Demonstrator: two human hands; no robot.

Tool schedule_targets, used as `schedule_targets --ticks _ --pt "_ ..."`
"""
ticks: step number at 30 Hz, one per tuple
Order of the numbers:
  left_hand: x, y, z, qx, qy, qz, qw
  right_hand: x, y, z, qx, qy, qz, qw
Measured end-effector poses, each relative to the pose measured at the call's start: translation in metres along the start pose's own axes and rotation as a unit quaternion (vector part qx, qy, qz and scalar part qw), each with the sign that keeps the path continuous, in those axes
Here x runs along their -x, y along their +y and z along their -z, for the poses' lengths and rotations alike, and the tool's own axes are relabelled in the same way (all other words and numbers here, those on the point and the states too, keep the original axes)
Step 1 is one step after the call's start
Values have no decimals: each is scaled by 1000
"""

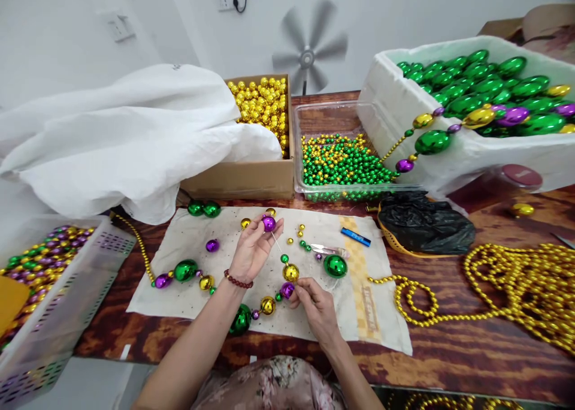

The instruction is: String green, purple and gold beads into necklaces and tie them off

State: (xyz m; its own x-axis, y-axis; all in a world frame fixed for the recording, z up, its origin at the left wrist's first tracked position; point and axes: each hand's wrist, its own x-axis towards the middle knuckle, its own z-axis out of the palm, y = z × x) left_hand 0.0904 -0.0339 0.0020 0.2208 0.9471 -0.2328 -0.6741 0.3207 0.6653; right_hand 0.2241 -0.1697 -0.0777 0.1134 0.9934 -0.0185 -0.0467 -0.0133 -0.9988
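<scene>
My left hand [253, 245], with a dark red bead bracelet at its wrist, grips a shiny purple bead [268, 223] between thumb and fingers. A thin white string runs down from that bead to a small green bead [284, 258] and a gold bead [291, 272]. Lower on the same strand, my right hand [317, 305] is closed in a pinch beside another purple bead [287, 291]; its exact hold is partly hidden. The strand continues left across the white cloth [171, 305], past a large green bead [241, 319]. Scissors [330, 250] lie right of my hands.
Behind the cloth stand a cardboard box [238, 179] of gold beads, a clear tray [330, 113] of small beads and a foam box [503, 152] of green beads. A perforated basket [67, 314] is at left. Gold bead chains [534, 296] lie at right, near a black bag [426, 224].
</scene>
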Motion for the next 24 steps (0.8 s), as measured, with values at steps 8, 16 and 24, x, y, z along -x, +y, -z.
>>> schedule_targets --ticks 8,16,24 --pt "18 -11 -5 -46 -31 7 998 -8 2 -7 -31 33 2 999" --pt "27 -15 -6 -80 -25 21 996 -11 -2 -8 -123 -24 -59 990" --pt "6 -25 7 -287 -89 32 953 -11 11 11 -144 73 -85 983"
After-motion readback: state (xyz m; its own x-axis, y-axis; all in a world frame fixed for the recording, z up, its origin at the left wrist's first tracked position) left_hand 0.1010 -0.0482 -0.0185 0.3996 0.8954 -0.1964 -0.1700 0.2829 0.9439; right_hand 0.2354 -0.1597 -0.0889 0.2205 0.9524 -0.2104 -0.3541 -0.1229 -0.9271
